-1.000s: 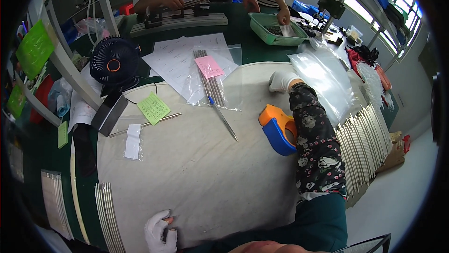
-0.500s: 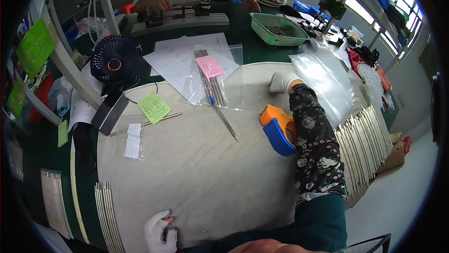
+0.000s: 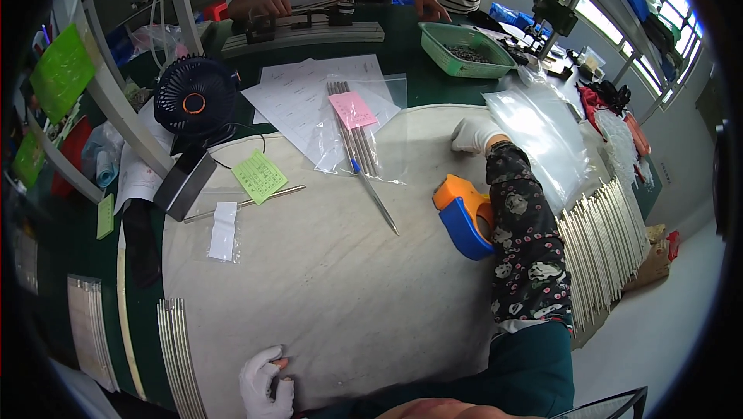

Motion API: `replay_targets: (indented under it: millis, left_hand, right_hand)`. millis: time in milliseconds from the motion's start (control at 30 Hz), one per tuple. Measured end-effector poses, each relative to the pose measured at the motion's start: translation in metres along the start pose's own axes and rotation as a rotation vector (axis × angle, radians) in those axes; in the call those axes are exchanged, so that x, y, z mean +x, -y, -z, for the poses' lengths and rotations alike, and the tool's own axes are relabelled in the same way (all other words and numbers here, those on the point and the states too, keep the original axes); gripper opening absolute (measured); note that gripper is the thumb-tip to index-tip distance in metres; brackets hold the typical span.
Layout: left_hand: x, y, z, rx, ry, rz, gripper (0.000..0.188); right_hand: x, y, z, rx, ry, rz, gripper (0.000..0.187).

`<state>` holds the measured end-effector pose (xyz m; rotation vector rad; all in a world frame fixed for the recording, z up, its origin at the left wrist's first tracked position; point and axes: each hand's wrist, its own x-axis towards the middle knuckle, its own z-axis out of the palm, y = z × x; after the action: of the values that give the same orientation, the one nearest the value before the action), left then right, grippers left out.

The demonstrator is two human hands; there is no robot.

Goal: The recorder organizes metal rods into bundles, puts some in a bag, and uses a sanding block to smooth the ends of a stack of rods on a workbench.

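Observation:
My right hand (image 3: 474,135), in a white glove, lies at the far side of the pale work board (image 3: 348,280), beside the left edge of a stack of clear plastic bags (image 3: 538,144). Its fingers cannot be made out. An orange and blue tape dispenser (image 3: 464,218) stands left of my patterned sleeve. My left hand (image 3: 265,384), in a white glove with bare fingertips, rests near the board's front edge, fingers loosely bent and apart, holding nothing. Ahead, a clear bag of metal rods (image 3: 360,140) carries a pink slip (image 3: 353,109); a pen (image 3: 377,201) lies against it.
Many metal rods (image 3: 604,249) lie at the right; several more (image 3: 178,357) lie at the left. A green note (image 3: 259,176), small bag (image 3: 224,232), fan (image 3: 195,100) and dark box (image 3: 186,183) stand left. Across the table are a green basket (image 3: 464,51) and other people.
The whole view has shifted slightly, so things sit a little further right. Both my hands keep nearly the same places on the board.

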<state>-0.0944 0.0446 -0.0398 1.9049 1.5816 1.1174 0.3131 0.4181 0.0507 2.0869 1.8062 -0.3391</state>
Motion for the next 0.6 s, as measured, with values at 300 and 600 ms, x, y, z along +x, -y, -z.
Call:
replay_targets:
  millis: [300, 600]
  left_hand:
    - [0.003, 0.005, 0.005, 0.093, 0.060, -0.080, 0.032]
    - [0.000, -0.001, 0.001, -0.009, 0.016, 0.014, 0.032]
  right_hand:
    - [-0.016, 0.005, 0.007, 0.055, -0.132, 0.006, 0.060]
    - [0.008, -0.001, -0.005, -0.018, -0.060, 0.007, 0.040]
